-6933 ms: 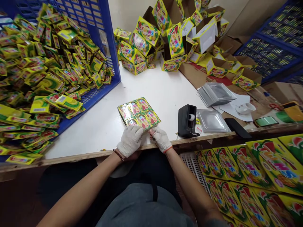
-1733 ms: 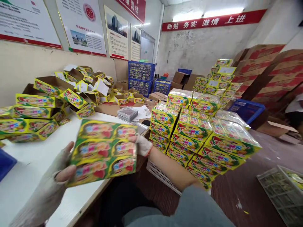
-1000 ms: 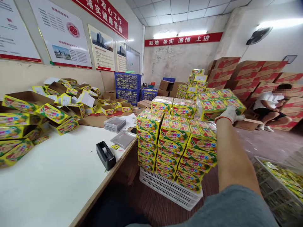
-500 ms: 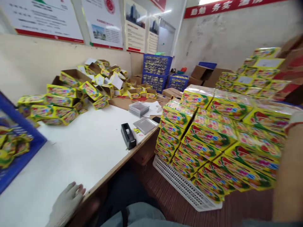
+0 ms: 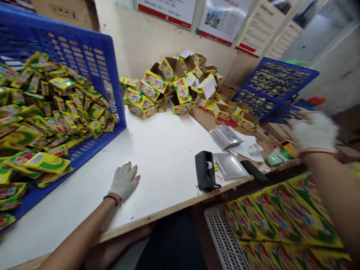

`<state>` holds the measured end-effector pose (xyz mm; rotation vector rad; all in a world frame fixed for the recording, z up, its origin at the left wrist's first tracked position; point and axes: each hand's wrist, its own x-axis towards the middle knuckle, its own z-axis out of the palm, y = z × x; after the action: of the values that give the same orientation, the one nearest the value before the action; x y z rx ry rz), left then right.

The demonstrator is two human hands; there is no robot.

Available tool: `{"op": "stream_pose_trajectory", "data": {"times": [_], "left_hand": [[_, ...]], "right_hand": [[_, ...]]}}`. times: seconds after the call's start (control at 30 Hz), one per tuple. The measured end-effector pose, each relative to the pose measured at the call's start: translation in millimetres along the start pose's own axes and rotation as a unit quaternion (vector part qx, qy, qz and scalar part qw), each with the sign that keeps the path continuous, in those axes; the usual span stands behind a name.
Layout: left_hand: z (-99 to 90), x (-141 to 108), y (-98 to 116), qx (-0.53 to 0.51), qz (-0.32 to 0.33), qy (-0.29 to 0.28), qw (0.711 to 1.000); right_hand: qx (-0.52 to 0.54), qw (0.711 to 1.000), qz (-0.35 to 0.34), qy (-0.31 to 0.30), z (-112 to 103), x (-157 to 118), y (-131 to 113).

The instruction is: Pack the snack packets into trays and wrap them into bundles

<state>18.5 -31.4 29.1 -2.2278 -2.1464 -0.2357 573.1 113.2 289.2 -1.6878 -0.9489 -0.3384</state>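
My left hand (image 5: 123,180), in a white glove with bare fingertips, lies flat on the white table (image 5: 165,150), fingers apart and holding nothing. My right hand (image 5: 313,131), also gloved, is raised at the right, above the stacked yellow boxes (image 5: 270,217) and beside the table's far right part. Its fingers are blurred, and whether it holds anything cannot be made out. A black tape dispenser (image 5: 206,170) stands near the table's front edge. Beside it lie a clear plastic sheet stack (image 5: 226,137) and another clear piece (image 5: 231,166).
At the left stands a blue crate (image 5: 118,86) full of small yellow packs (image 5: 59,123). Open yellow boxes (image 5: 181,92) are heaped by the wall. Blue crates (image 5: 277,80) stand at the back right. A white basket (image 5: 223,232) holds boxes beside the table.
The view has swung left and down, showing more of the blue crate. My left hand now lies farther in on the table. My right hand has come into view at the right.
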Motion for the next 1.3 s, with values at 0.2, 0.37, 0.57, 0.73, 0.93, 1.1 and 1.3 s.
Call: {"op": "stream_pose_trajectory", "data": {"times": [0.2, 0.37, 0.57, 0.73, 0.93, 1.1, 1.3], "left_hand": [[11.2, 20.1, -3.7, -0.012, -0.059, 0.052, 0.997], [14.0, 18.4, -5.6, -0.041, -0.048, 0.01, 0.998], [26.8, 14.2, -9.0, -0.069, -0.065, -0.031, 0.995], [33.7, 12.9, -10.5, -0.076, -0.072, -0.026, 0.994], [22.4, 17.3, -14.8, -0.081, -0.062, 0.019, 0.995], [17.9, 19.6, -19.9, -0.109, -0.048, 0.08, 0.99], [24.5, 6.6, -23.5, -0.177, -0.08, 0.136, 0.971]], "right_hand": [[0.05, 0.899, -0.2, -0.387, 210.3, -188.4, -131.5], [0.108, 0.854, -0.263, -0.436, 356.8, -292.1, -241.4], [0.116, 0.84, -0.266, -0.458, 458.5, -320.0, -313.9], [0.071, 0.837, -0.311, -0.446, 454.6, -305.6, -281.6], [0.063, 0.737, -0.442, -0.508, 339.3, -278.2, -200.4], [0.112, 0.721, -0.456, -0.509, 201.2, -271.7, -158.0], [0.144, 0.765, -0.254, -0.574, 88.2, -256.7, -128.5]]}}
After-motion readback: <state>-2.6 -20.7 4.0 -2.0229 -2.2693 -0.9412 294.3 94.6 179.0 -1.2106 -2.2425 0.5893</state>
